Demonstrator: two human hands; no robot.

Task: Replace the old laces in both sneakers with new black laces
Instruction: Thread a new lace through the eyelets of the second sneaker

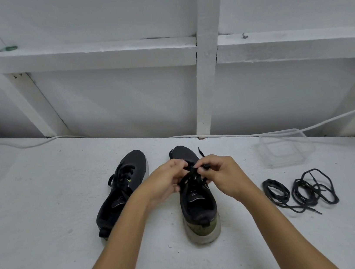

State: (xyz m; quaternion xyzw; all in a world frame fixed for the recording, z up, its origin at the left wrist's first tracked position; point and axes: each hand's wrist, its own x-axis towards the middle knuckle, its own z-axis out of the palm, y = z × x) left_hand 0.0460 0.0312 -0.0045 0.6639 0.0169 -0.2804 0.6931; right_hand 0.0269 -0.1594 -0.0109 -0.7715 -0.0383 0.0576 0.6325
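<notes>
The right sneaker (198,202) stood upright on the white table (47,221), heel toward the person and toe toward the wall — everything else is placed against it here. Both hands met over its front eyelets. The left hand (167,179) curled its fingers against the sneaker's left side near the tongue, thumb and forefinger pinching at the black lace (192,173) where it crossed the eyelets. The right hand (218,174) came in from the sneaker's right side, fingers bent and closed narrowly on a strand of that same lace (just how much lace lay inside the grip could not be told). One free lace end (201,152) stuck out past the toe, just beyond the right hand.

Left of this sneaker, near but apart, the other sneaker (121,192) lay angled with its toe pointing away, its black lace threaded and loosely loose-ended at the top. Well to the right of the worked sneaker lay two bundles of black laces (298,190), side by side — one coiled tight, one sprawled. Beyond those, farther from the person, sat a clear plastic container (285,148)
</notes>
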